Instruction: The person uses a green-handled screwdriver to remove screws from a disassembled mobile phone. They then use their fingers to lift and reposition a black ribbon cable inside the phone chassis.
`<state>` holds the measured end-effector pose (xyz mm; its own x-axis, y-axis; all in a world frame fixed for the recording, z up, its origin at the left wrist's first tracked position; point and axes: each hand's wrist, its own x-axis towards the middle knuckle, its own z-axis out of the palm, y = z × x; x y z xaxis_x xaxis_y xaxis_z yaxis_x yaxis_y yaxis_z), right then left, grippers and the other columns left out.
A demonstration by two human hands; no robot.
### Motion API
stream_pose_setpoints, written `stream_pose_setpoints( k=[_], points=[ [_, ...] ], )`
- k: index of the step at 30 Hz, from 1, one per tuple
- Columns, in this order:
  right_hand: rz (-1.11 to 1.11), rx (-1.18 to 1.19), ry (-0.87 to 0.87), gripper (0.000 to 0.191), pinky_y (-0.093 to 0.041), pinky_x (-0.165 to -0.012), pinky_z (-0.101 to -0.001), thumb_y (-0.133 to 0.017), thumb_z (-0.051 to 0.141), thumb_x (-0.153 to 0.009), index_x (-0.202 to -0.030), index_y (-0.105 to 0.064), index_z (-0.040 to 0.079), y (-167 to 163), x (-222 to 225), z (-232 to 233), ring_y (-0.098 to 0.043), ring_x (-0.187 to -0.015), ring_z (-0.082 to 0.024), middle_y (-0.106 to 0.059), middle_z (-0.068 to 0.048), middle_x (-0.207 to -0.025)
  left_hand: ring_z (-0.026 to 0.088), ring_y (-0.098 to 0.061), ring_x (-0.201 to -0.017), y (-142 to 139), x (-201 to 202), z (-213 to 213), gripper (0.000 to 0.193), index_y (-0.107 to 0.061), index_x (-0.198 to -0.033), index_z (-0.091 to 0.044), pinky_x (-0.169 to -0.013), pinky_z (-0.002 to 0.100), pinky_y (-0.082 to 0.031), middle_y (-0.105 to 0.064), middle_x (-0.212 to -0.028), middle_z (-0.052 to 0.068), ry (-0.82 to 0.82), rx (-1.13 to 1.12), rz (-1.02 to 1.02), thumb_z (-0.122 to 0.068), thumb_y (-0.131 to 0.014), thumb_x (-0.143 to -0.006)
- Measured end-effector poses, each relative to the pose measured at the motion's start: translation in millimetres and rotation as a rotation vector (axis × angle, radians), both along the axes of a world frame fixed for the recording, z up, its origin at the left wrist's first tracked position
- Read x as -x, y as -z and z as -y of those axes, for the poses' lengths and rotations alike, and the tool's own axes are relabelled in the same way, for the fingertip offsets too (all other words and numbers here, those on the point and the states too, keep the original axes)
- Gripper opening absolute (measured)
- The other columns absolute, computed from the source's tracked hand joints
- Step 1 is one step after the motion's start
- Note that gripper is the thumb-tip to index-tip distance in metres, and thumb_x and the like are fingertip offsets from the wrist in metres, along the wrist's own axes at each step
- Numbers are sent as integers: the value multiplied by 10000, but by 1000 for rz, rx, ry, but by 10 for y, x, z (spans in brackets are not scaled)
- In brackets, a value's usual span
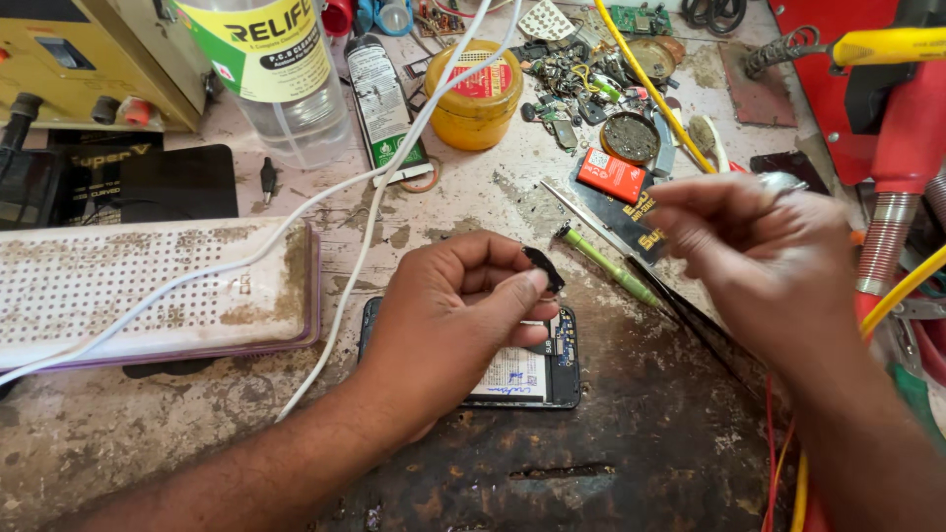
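Observation:
My left hand (455, 305) hovers over an opened mobile phone (537, 369) lying face down on the stained bench, its battery and circuit board showing. Between thumb and fingers it pinches a small black part (545, 268). My right hand (764, 256) is raised to the right of it, fingers curled together, a ring on one finger; whether it holds anything small I cannot tell. A green-handled screwdriver (606, 264) and a thin metal tweezer (591, 219) lie between the two hands.
A white perforated box (128, 286) with white cables (365, 212) across it sits left. Behind stand a clear liquid bottle (286, 79), a yellow jar (475, 94), a small red battery (611, 174), scattered small parts (581, 74) and red-yellow tools (887, 89) at right.

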<state>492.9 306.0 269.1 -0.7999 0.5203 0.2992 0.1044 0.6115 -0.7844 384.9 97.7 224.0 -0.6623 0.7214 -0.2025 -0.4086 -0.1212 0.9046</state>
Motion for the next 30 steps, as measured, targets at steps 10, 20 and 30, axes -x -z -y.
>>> stream_pose_setpoints(
  k=[10,20,30],
  points=[
    [422,-367,114,208,-552,-666,-285,-789,207,-918,-1116,-822,153,2,-55,-379,-718,-758,-122,-806,-73,-934,120,-742,-782,-69,28,78,355,-608,-1240,-22,-664,255,-650,-711,-862,71,25,30,-120,-18,-657,-889],
    [511,-494,103,227,-575,-718,-380,-816,176,-841,-1068,-818,163,80,-28,-401,-746,-808,-211,-773,-102,-971,126,-744,-818,-39,36,116,346,-651,-1233,-7,-722,248,-649,-650,-955,61,38,-2,-110,6,-651,-887],
    [26,35,-87,103,-517,-660,-247,-624,164,-1061,-1088,-604,67,76,-54,-124,-680,-766,-126,-740,-72,-861,125,-739,-840,61,84,110,397,-637,-1277,18,-749,254,-644,-692,-954,91,57,-68,-69,-3,-650,-881]
  ],
)
